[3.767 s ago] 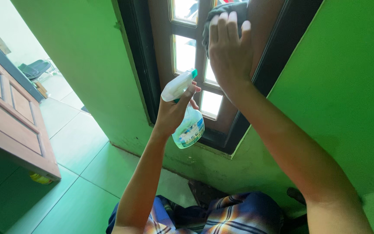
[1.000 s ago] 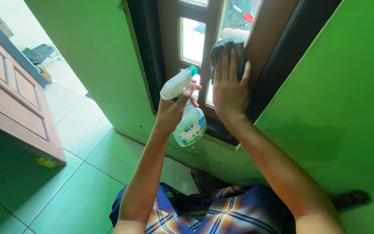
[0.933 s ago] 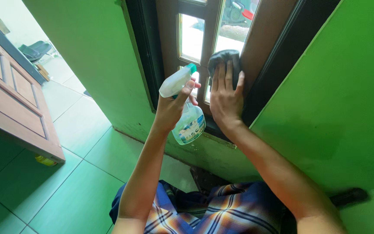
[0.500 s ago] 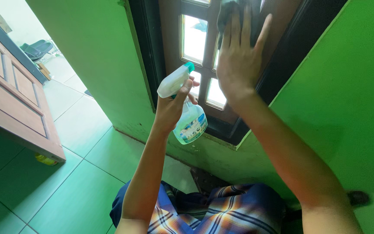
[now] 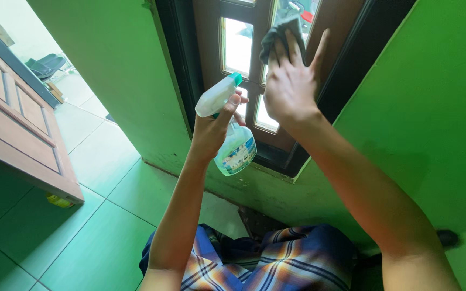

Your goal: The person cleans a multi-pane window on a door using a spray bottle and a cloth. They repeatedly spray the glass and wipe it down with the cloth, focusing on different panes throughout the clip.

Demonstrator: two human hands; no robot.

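Near the top centre of the frame the right hand (image 5: 291, 86) lies flat against the brown wooden window frame (image 5: 341, 37), its fingers (image 5: 296, 47) spread apart and pressing a dark grey cloth (image 5: 280, 36) to the wood and glass; the cloth shows above and between the fingertips, bunched toward the upper left of the hand. Just to the left and a little lower, the left hand (image 5: 214, 129) is closed around the neck of a spray bottle (image 5: 232, 145) (white trigger head with a teal nozzle, translucent greenish body), the fingers wrapped together on it, the bottle hanging tilted in front of the lower panes. The two hands are near but not touching. Green walls flank the window; a wooden door (image 5: 17, 124) stands at the left, green floor tiles (image 5: 98, 237) below.
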